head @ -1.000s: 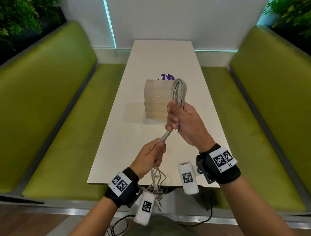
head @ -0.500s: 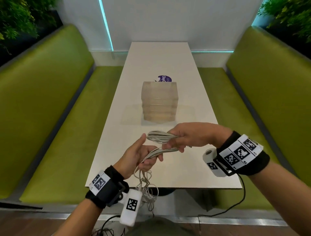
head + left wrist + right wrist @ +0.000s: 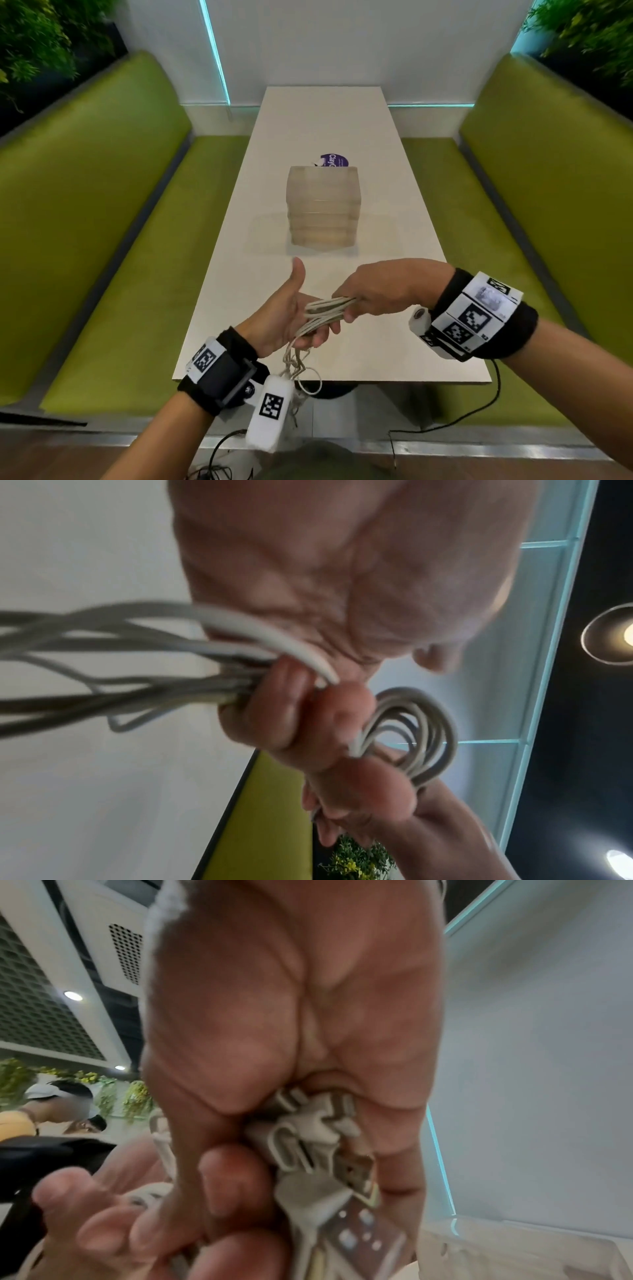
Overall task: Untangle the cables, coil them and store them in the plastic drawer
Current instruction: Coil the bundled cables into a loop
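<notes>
The fingers of the right hand are curled tight round a bundle of white cable loops, plug ends bunched against the palm in the right wrist view. The left hand lies palm-up beneath the same bundle, thumb raised clear; its lower fingers curl under the strands, and the left wrist view shows them pinched there. Both hands hover just above the near end of the white table, towards its near left corner. From the left hand a loose, kinked tail of cable hangs past the near edge. The plastic drawer unit stands well apart, mid-table, all its drawers apparently closed; a purple disc lies just behind it. By the look of it coiling is well on but unfinished: the hanging tail needs winding in, then a drawer opened and the coil stowed
</notes>
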Demonstrator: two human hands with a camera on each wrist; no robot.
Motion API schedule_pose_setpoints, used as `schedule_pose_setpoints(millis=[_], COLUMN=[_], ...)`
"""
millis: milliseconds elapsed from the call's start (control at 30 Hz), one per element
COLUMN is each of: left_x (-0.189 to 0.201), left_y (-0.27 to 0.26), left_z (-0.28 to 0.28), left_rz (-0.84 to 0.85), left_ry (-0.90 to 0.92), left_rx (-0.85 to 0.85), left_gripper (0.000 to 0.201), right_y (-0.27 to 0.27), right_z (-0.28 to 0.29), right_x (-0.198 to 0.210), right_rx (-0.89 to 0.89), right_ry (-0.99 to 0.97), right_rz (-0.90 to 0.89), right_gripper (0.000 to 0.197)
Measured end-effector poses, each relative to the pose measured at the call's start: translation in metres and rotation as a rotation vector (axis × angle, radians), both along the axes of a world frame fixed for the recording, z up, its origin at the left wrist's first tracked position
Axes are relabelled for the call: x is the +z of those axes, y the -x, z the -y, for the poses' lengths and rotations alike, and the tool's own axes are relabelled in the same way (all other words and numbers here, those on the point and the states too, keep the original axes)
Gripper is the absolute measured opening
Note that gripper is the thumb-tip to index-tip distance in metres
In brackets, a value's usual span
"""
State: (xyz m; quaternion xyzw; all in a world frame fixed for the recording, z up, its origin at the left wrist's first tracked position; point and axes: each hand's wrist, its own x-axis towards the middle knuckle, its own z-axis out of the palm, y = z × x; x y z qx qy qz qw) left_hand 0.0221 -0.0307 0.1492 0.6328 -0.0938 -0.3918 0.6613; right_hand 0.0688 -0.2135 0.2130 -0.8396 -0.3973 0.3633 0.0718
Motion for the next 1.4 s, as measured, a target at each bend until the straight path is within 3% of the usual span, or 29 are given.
schedule_pose_setpoints(millis=[133,267,367,500,600,633,733,800,867,933,1067,1233,1333,1400], left_x=[0.004,0.005,0.002,0.000,-0.003,-0.003,-0.003,-0.002,-0.003,-0.004,-0.004,-0.002,-0.004,-0.004], left_y=[0.004,0.008,0.007,0.005,0.007,0.007,0.003,0.002,0.003,0.003,0.000,-0.002,-0.004,-0.006], left_z=[0.004,0.001,-0.002,-0.004,-0.002,-0.002,-0.005,-0.006,-0.007,-0.008,-0.009,-0.010,-0.009,-0.007], left_rz=[0.169,0.125,0.142,0.146,0.152,0.159,0.187,0.194,0.197,0.209,0.214,0.243,0.256,0.251], left_ry=[-0.249,-0.226,-0.212,-0.210,-0.208,-0.204,-0.188,-0.177,-0.168,-0.174,-0.187,-0.199,-0.234,-0.238], left_rx=[-0.085,-0.068,-0.052,-0.055,-0.064,-0.056,-0.036,-0.053,-0.062,-0.065,-0.074,-0.080,-0.090,-0.097], left_gripper=[0.059,0.037,0.036,0.033,0.033,0.033,0.035,0.036,0.036,0.037,0.045,0.038,0.053,0.052], right_y=[0.003,0.005,0.007,0.010,0.010,0.009,0.005,0.004,0.005,0.005,0.002,0.003,0.005,0.005], right_z=[-0.009,-0.005,-0.006,-0.010,-0.008,-0.007,-0.002,0.001,0.002,0.001,0.000,-0.001,0.000,0.001], right_x=[-0.006,-0.006,-0.011,-0.021,-0.028,-0.030,-0.027,-0.026,-0.026,-0.028,-0.031,-0.035,-0.036,-0.036], right_rx=[0.037,-0.030,-0.061,-0.030,0.129,0.122,-0.116,-0.184,-0.187,-0.179,-0.207,-0.248,-0.261,-0.260], right_ry=[0.134,0.000,-0.077,-0.080,-0.074,-0.107,-0.248,-0.263,-0.296,-0.308,-0.308,-0.262,-0.238,-0.241], right_rz=[0.004,-0.151,-0.145,0.161,0.371,0.304,-0.151,-0.326,-0.437,-0.446,-0.393,-0.330,-0.283,-0.276], right_gripper=[0.025,0.020,0.010,0.029,0.035,0.033,0.019,0.010,0.014,0.012,0.028,0.032,0.031,0.029])
